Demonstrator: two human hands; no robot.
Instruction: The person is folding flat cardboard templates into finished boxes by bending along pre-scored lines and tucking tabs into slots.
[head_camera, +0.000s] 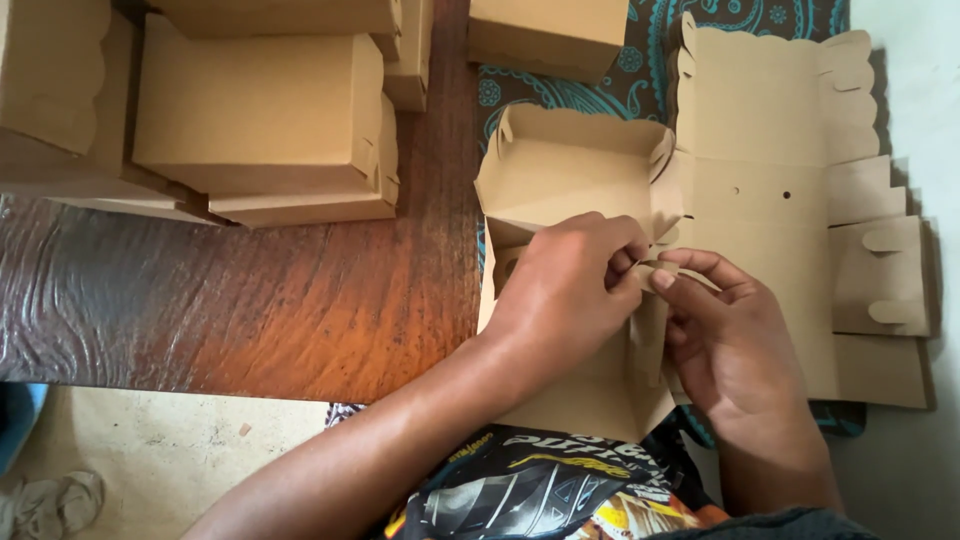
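The half-folded brown cardboard box (570, 165) lies right under both hands, its near corner caught between them while its open tray part sits just beyond the knuckles. The left hand (565, 290) is curled over that corner, thumb and forefinger pinched shut on a small cardboard tab (650, 272). The right hand (725, 340) meets it from the other side, its fingertips (665, 278) closed on the same tab, so the two grips touch at the fold. The lid part of the box, a flat panel with scalloped edges and side flaps (770, 130), spreads out to the right, partly over a teal patterned cloth (625, 85).

To the left, on the dark reddish-brown wooden tabletop (250, 310), stands a stack of finished brown cardboard boxes (260, 110), well apart from the hands. Another closed cardboard box (545, 35) sits at the far edge, just behind the open tray. Below the table edge a pale floor (150, 450) shows, with a crumpled whitish rag (50, 500) lying on it.
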